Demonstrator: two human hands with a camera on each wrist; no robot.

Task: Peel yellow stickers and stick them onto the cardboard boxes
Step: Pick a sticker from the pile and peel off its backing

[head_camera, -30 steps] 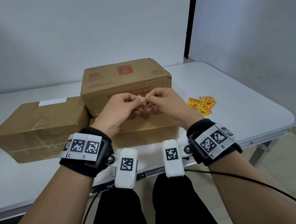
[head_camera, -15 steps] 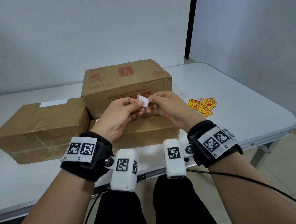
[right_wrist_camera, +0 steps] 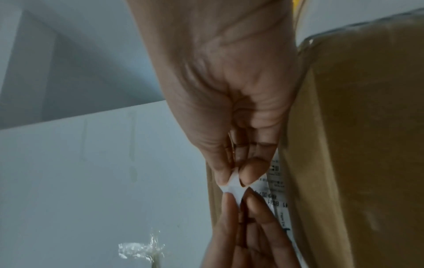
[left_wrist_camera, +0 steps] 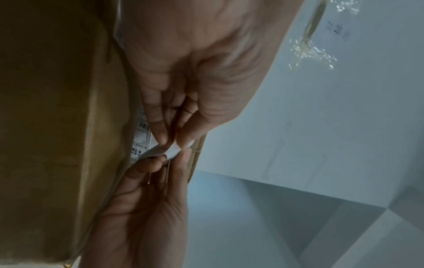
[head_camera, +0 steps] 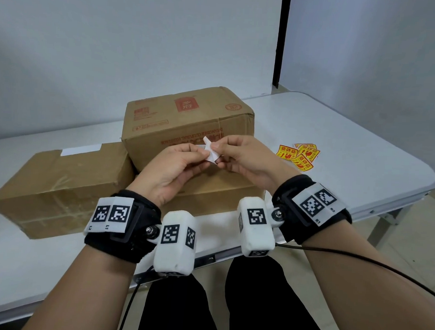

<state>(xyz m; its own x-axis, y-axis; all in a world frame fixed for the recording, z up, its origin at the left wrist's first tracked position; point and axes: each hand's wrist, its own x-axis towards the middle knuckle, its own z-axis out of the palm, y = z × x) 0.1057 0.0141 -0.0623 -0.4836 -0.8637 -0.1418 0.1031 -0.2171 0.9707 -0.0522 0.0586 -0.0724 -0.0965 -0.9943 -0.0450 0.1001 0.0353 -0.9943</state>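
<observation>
Item: sticker [head_camera: 210, 152], thin, limp, light, likely tacky; held above the desk [head_camera: 339, 136], my left hand [head_camera: 172, 166] and right hand [head_camera: 247, 156] both pinching its edges. Spare stickers [head_camera: 298, 156] at 3 o'clock; boxes [head_camera: 188, 123] behind at 12.

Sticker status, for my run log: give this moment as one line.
phase: peeling | left hand: pinches sticker | right hand: pinches sticker | spare stickers: on table

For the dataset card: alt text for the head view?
Left hand and right hand pinch a white-backed sticker between them above three cardboard boxes on a white table. Loose yellow stickers lie to the right.
</observation>
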